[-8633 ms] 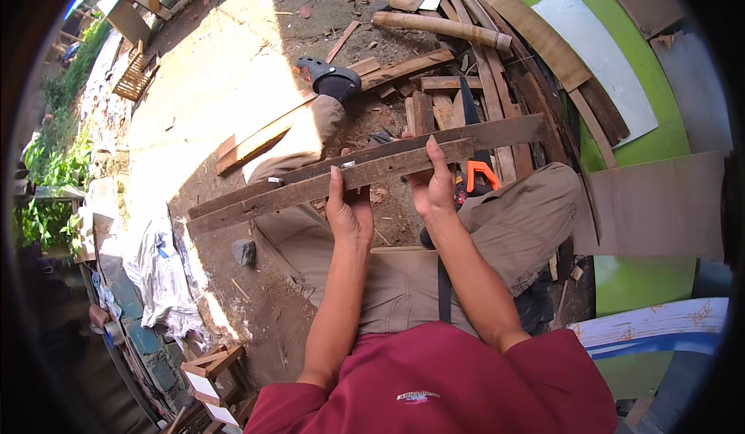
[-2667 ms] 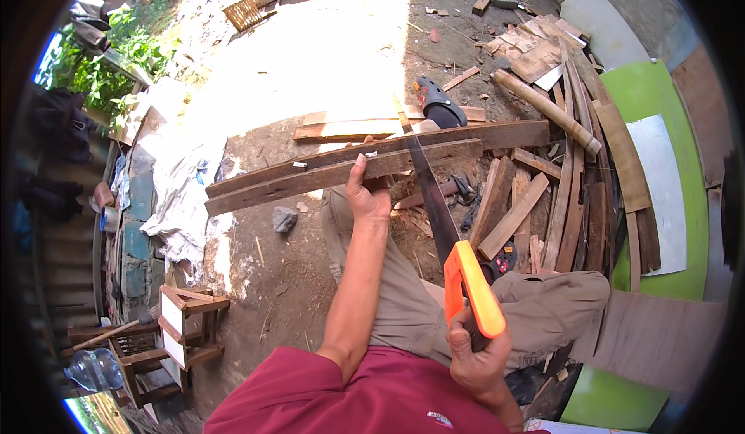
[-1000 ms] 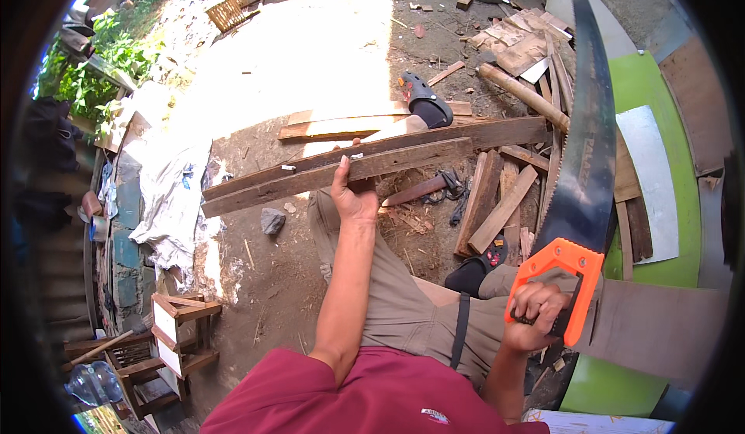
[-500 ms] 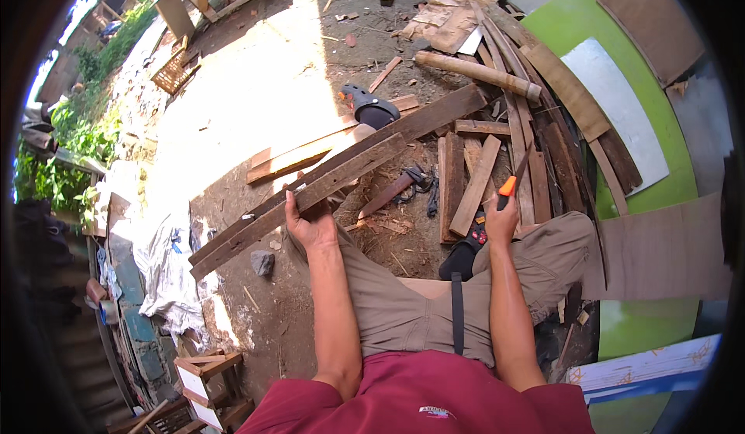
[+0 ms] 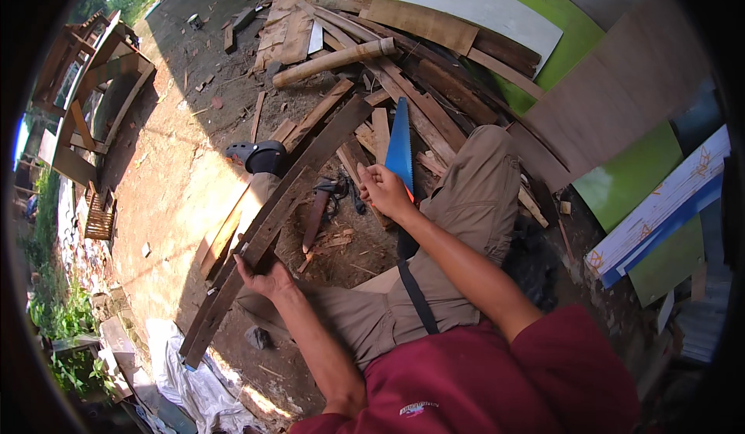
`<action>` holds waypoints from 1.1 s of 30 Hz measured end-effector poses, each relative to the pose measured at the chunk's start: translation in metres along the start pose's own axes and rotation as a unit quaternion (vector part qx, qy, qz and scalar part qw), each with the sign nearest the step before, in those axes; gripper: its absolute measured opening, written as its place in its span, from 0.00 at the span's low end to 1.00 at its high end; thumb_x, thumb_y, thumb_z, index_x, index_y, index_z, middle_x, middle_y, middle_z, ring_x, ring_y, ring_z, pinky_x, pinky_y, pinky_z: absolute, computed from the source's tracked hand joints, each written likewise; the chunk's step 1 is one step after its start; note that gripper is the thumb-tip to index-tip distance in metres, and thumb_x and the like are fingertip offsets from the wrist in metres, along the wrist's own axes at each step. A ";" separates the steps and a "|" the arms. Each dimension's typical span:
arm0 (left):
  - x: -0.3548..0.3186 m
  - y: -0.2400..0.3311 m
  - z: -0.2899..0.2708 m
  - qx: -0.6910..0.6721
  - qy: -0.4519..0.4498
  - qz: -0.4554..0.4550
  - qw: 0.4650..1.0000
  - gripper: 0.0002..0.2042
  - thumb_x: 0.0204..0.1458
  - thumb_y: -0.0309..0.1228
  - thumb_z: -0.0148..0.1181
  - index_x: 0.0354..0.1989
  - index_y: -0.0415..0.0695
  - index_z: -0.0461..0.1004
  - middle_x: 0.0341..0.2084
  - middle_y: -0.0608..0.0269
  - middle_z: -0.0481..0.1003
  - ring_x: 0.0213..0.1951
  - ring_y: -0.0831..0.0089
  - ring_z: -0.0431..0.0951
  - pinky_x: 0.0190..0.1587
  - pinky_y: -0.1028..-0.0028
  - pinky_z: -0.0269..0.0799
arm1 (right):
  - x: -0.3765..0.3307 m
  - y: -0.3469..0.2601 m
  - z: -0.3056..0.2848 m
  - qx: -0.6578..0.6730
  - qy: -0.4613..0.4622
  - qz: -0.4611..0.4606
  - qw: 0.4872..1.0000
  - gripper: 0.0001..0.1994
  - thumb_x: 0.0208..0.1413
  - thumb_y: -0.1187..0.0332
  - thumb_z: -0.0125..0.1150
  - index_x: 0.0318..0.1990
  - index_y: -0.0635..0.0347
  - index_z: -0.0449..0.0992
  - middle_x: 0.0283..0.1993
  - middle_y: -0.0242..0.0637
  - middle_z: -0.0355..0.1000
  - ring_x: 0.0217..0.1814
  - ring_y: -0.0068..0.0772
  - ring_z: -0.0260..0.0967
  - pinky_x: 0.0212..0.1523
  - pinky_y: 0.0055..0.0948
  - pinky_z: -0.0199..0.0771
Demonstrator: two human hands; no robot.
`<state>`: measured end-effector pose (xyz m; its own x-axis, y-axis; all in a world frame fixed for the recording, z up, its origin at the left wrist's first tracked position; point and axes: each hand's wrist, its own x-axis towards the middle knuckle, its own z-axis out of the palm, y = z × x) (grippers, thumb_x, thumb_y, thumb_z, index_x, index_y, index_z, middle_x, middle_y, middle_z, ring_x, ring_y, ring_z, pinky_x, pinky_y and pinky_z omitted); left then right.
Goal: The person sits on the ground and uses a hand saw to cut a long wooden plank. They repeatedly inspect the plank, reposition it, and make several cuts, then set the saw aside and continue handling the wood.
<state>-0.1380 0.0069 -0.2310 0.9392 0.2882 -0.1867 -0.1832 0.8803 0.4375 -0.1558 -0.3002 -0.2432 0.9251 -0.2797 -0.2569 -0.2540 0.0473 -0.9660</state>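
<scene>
My left hand (image 5: 268,276) is closed around a short weathered wooden plank (image 5: 268,217), its thumb on top. Against this plank lies a longer dark plank (image 5: 330,137), both running slantwise from lower left to upper right. My right hand (image 5: 383,191) grips a handsaw (image 5: 400,143) just right of the planks. The saw's blue blade points up and away from me, its broad side showing. Only a bit of its orange handle shows past my fingers. The blade is apart from the planks.
Wood offcuts (image 5: 423,119) and a round pole (image 5: 334,61) are piled ahead. A brown blade-shaped tool (image 5: 314,220) lies between my legs near wood chips. A grey stone (image 5: 258,337) and white sheeting (image 5: 190,380) lie at lower left. Painted boards (image 5: 481,11) line the right.
The view has swung to the right. My right hand has come nearer the planks, and the saw has turned from edge-on to broadside. My left hand still holds the short plank.
</scene>
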 end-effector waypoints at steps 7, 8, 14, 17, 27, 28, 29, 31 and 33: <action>-0.033 -0.049 0.031 0.025 -0.082 -0.084 0.993 0.21 0.59 0.36 0.57 0.56 0.36 0.70 0.55 0.49 0.72 0.59 0.56 0.70 0.66 0.53 0.60 | -0.051 -0.051 0.030 0.290 -0.020 0.165 0.943 0.41 0.54 0.41 0.63 0.59 0.67 0.53 0.50 0.46 0.68 0.38 0.39 0.78 0.33 0.35 0.85; -0.037 -0.053 0.033 0.038 -0.098 -0.103 0.989 0.21 0.59 0.37 0.57 0.57 0.37 0.70 0.55 0.50 0.72 0.59 0.56 0.70 0.65 0.53 0.61 | -0.051 -0.050 0.030 0.309 -0.015 0.153 0.938 0.38 0.54 0.43 0.65 0.55 0.66 0.55 0.51 0.46 0.68 0.40 0.39 0.78 0.33 0.35 0.85; -0.038 -0.082 0.055 0.139 -0.098 -0.069 0.983 0.35 0.54 0.59 0.57 0.63 0.46 0.66 0.60 0.50 0.67 0.63 0.56 0.65 0.66 0.46 0.56 | -0.044 -0.051 0.017 0.342 0.078 0.173 0.920 0.23 0.60 0.60 0.63 0.51 0.63 0.59 0.48 0.42 0.70 0.43 0.36 0.77 0.34 0.35 0.86; -0.044 -0.089 0.073 0.053 -0.142 -0.101 0.983 0.44 0.46 0.71 0.54 0.65 0.50 0.63 0.60 0.49 0.66 0.64 0.54 0.64 0.66 0.44 0.55 | -0.033 -0.038 0.009 0.364 0.106 0.106 0.919 0.17 0.60 0.60 0.62 0.48 0.62 0.66 0.47 0.39 0.70 0.43 0.34 0.76 0.35 0.38 0.86; -0.044 -0.088 0.083 0.029 -0.132 -0.124 0.983 0.46 0.44 0.72 0.53 0.67 0.54 0.61 0.65 0.43 0.60 0.66 0.46 0.60 0.68 0.42 0.50 | -0.027 -0.038 0.005 0.374 0.098 0.140 0.912 0.15 0.62 0.61 0.60 0.48 0.60 0.65 0.47 0.37 0.70 0.46 0.35 0.75 0.37 0.42 0.86; -0.036 -0.088 0.077 0.053 -0.106 -0.123 0.985 0.43 0.47 0.70 0.53 0.67 0.53 0.62 0.65 0.43 0.60 0.66 0.47 0.60 0.68 0.43 0.51 | -0.023 -0.037 0.005 0.377 0.088 0.152 0.910 0.15 0.62 0.61 0.59 0.48 0.60 0.66 0.47 0.37 0.71 0.45 0.35 0.75 0.37 0.43 0.86; -0.033 -0.091 0.078 0.084 -0.105 -0.107 0.985 0.39 0.51 0.64 0.54 0.65 0.50 0.63 0.62 0.45 0.63 0.65 0.49 0.62 0.67 0.45 0.55 | -0.016 -0.031 0.007 0.386 0.091 0.154 0.905 0.14 0.62 0.62 0.58 0.47 0.61 0.67 0.46 0.40 0.73 0.44 0.37 0.76 0.38 0.43 0.86; -0.039 -0.099 0.082 0.064 -0.150 -0.128 0.978 0.30 0.58 0.58 0.51 0.61 0.50 0.65 0.57 0.57 0.68 0.61 0.55 0.67 0.66 0.46 0.59 | -0.013 -0.022 0.008 0.409 0.082 0.157 0.895 0.13 0.63 0.63 0.57 0.47 0.63 0.68 0.45 0.43 0.74 0.44 0.39 0.77 0.40 0.44 0.85; -0.034 -0.110 0.083 0.113 -0.081 -0.078 0.987 0.28 0.60 0.55 0.49 0.60 0.48 0.64 0.57 0.56 0.68 0.59 0.55 0.68 0.64 0.47 0.62 | -0.017 -0.024 0.003 0.417 0.081 0.154 0.892 0.13 0.64 0.62 0.55 0.47 0.63 0.68 0.46 0.45 0.74 0.44 0.40 0.77 0.42 0.46 0.85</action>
<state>-0.1260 -0.1313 -0.2000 0.9884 0.0758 -0.1319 0.0192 0.7977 0.6028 -0.1644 -0.2933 -0.2157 0.7774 -0.2620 -0.5718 -0.1286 0.8237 -0.5523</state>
